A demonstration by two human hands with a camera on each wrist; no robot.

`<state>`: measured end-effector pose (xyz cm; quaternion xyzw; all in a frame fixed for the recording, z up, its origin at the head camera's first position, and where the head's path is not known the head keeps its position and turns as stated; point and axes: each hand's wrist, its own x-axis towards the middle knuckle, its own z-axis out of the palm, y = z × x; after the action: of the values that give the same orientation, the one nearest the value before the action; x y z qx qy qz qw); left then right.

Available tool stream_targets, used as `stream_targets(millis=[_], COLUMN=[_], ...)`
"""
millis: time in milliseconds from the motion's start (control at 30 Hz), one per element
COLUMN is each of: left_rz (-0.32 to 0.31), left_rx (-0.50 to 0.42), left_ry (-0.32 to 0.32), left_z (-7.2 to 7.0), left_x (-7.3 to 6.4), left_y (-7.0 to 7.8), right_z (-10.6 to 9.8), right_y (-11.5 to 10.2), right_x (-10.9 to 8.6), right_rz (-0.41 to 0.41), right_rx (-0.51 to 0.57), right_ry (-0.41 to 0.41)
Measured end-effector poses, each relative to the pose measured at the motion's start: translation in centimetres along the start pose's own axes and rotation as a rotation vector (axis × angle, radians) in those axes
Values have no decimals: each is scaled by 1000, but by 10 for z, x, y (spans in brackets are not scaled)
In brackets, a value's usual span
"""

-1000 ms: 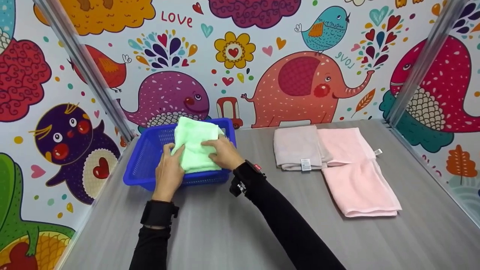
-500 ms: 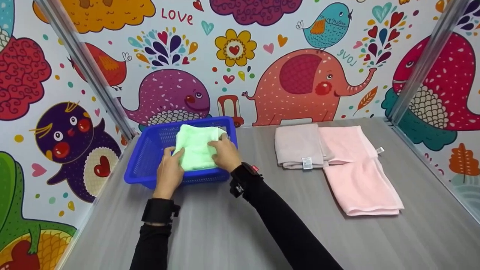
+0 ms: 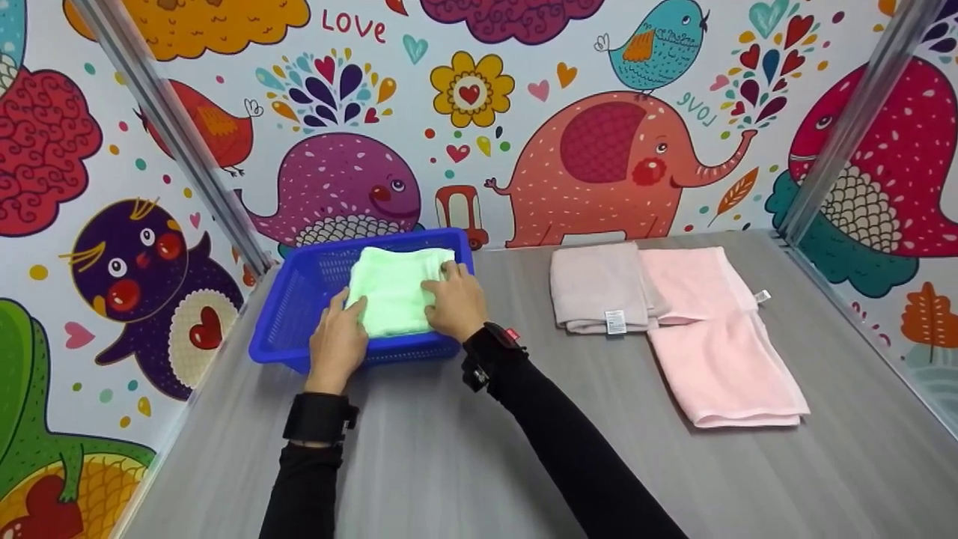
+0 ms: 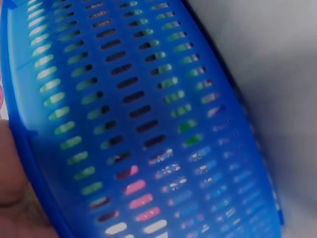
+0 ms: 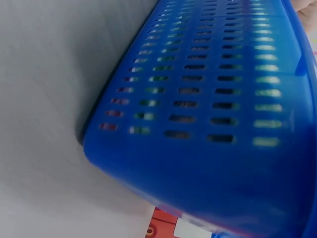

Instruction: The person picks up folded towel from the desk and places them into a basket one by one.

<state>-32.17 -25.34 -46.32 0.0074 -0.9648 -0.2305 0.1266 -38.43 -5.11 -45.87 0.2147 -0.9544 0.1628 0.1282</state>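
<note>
A folded light green towel (image 3: 399, 288) lies in the right part of a blue plastic basket (image 3: 408, 350) with slotted walls. My left hand (image 3: 337, 348) holds the towel's left edge, its thumb on top. At the opposite edge, my right hand (image 3: 458, 303) grips the towel with curled fingers; part of them is hidden. Both wrists pass over the basket's front rim. Through the slots of the basket wall (image 4: 124, 99) in the left wrist view, bits of green show. Only a small part of a hand (image 5: 308, 14) appears in the right wrist view.
To the right on the grey table (image 3: 449, 464) lie a folded greyish-pink towel (image 3: 599, 284) with a white label, a pink towel (image 3: 692, 281) beside it and another pink towel (image 3: 726, 374) in front. Patterned walls (image 3: 494, 45) with metal corner posts enclose the back and sides.
Both hands have lowered the green towel into the basket, and it now lies flatter. The right hand has shifted slightly along the towel's right edge. The other towels stay put.
</note>
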Motion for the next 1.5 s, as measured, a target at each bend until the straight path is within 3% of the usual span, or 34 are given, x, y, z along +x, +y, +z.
stream_targets(millis=[133,533,1000,1233,1367,1433,1500], left_rz=[-14,-44,-35,3,-11,-63,-146], left_rx=[61,160,163,53,24,41,34], left_ry=[-19,-184,-202,-164,1,103,144], left_z=[0,-2,-3,-10,-21,-29,-39], left_x=[-2,0,-1,0,4,5,5], left_y=[-3,-4,-5,-13,-30,-43,-58], right_z=[2,-3,-2,-1,-1,-3,-5], right_y=[4,4,4,8,12,15,21], right_x=[-2,0,0,-4,-5,-6,-8], right_rz=[19,84,101,85,67,60,48], right_rx=[-9,-3,-5,93,164,201,242], right_ry=[-35,-187,-219,-157,-128,-126,-113])
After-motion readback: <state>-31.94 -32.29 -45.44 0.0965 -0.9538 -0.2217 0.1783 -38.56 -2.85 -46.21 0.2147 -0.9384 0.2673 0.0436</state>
